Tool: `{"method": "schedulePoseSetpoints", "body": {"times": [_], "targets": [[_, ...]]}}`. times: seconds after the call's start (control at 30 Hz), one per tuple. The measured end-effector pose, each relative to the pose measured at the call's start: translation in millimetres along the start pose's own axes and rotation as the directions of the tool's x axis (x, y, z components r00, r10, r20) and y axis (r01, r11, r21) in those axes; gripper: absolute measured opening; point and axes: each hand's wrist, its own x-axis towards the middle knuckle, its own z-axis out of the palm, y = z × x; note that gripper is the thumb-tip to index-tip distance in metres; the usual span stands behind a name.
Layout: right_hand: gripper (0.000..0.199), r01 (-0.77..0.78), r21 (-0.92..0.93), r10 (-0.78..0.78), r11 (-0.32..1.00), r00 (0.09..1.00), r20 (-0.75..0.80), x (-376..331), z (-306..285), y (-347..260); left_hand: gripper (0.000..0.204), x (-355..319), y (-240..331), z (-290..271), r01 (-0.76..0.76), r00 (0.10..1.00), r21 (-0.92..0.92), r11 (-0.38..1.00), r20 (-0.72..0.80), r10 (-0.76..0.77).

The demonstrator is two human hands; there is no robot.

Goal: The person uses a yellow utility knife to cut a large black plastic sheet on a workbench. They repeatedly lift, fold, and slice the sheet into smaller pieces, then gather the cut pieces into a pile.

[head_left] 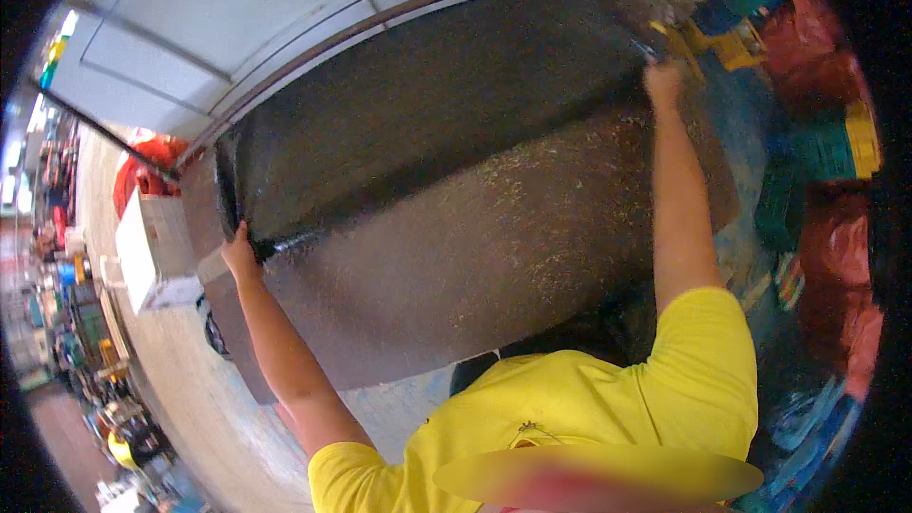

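Note:
A broad black sheet (446, 95) stretches between my hands over the far half of a brown tabletop (427, 304). I cannot tell whether it is cloth, mesh or plastic. My left hand (240, 253) is closed on its near left corner, where the edge bunches into shiny folds. At the far right, my right hand (664, 84) grips the sheet's other end with the arm held straight out. A small shiny bit beside that hand is too blurred to name. The near edge runs slantwise between both hands. Pale scraps (532, 199) are scattered on the bare brown surface.
A rusty metal rail (380, 15) runs along the far side before a pale wall panel. Left of the table stands a white box (150, 252), with a red bag (142, 166) behind it. Yellow and green crates (836, 147) and red sacks (836, 256) crowd the right.

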Motion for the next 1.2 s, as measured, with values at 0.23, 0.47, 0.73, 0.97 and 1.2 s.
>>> {"method": "schedulePoseSetpoints", "body": {"times": [0.23,0.47,0.73,0.97,1.2], "targets": [[0.055,-0.056,-0.223,0.038,0.973,0.996,-0.087,-183,-133,195,0.056,-264,-68,-118,0.108,0.97,0.586,0.803,-0.238,0.044],[0.064,-0.184,-0.358,0.172,0.915,0.983,-0.067,-252,-147,323,0.078,-334,-120,-196,0.495,0.869,0.599,0.629,-0.328,-0.372],[0.053,-0.285,-0.555,0.163,0.781,0.952,-0.26,-185,-159,315,0.07,-163,6,-36,-0.245,0.861,0.736,0.632,-0.134,0.49],[0.028,0.386,0.409,-0.469,0.827,0.874,0.123,-256,-54,-158,0.077,-134,-39,7,0.028,0.945,0.861,0.507,-0.189,0.269],[0.024,0.693,0.719,-0.974,0.046,-0.13,0.188,-542,24,-415,0.078,-141,-34,0,0.045,0.939,0.873,0.486,-0.204,0.279]]}}
